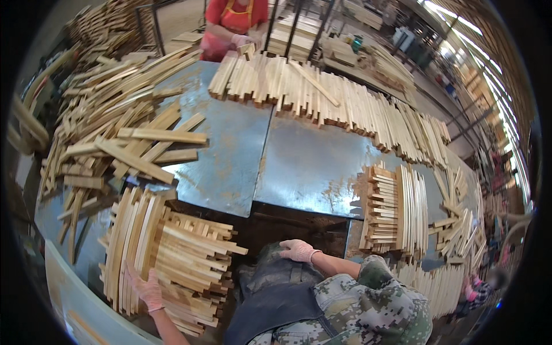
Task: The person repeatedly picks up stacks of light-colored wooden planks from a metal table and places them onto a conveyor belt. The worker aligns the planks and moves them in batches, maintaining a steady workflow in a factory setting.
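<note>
My left hand [147,290], in a pale pink glove, lies on a stack of wooden strips [133,241] at the lower left. Its fingers are stretched out along the lengthwise strips, thumb apart. Beside and beneath these, crosswise strips [192,247] stick out unevenly to the right. My right hand [298,250], gloved alike, rests flat on my dark-clad knee [275,264] with nothing visible in it. A dark apron [276,313] covers my lap.
Loose strips [155,138] lie in a jumbled heap at left on the metal table [310,155]. A long row of strips [322,95] lines the far side. Another stack [397,207] stands at right. Across the table, a person in red [233,26] handles wood.
</note>
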`<state>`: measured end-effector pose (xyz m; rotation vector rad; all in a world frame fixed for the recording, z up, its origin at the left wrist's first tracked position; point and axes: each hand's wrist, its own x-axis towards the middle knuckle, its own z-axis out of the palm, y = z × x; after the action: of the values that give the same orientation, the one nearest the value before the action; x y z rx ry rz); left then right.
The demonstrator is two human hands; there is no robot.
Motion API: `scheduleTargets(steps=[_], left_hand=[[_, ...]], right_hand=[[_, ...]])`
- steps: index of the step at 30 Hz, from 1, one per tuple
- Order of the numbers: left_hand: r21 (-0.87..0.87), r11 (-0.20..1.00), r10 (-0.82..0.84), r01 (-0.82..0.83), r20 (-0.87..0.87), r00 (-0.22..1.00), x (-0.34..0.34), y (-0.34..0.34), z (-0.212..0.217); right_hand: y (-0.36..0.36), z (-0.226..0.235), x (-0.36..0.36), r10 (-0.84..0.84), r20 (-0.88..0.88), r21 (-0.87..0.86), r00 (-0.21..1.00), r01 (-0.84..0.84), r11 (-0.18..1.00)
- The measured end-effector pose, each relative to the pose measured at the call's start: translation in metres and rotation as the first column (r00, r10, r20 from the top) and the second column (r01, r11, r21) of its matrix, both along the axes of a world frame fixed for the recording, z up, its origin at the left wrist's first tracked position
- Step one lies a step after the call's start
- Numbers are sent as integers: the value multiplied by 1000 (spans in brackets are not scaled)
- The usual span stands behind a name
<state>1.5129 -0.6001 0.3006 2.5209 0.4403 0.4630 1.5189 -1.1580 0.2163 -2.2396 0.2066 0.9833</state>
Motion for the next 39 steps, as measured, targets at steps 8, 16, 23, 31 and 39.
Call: scheduleTargets(steps=[8, 16, 23, 31, 39], left_hand=[[-654, 712, -454, 256, -150, 878, 129, -234, -41], [-765, 607, -752, 212, -468, 464, 269, -482, -114], [-596, 717, -691, 362, -536, 486, 406, -652, -159], [-494, 821, -521, 287, -443, 729, 567, -761, -187], [-231, 934, -354, 272, -509, 784, 644, -803, -190]], right_hand=[[-111, -40, 46, -255, 3, 102, 967, 253, 962], [-303, -61, 163, -631, 132, 154, 764, 613, 775], [-467, -85, 301, -704, 337, 41, 625, 738, 674], [-574, -108, 399, -719, 374, -70, 586, 790, 609], [-595, -88, 451, -643, 209, -300, 737, 674, 675]])
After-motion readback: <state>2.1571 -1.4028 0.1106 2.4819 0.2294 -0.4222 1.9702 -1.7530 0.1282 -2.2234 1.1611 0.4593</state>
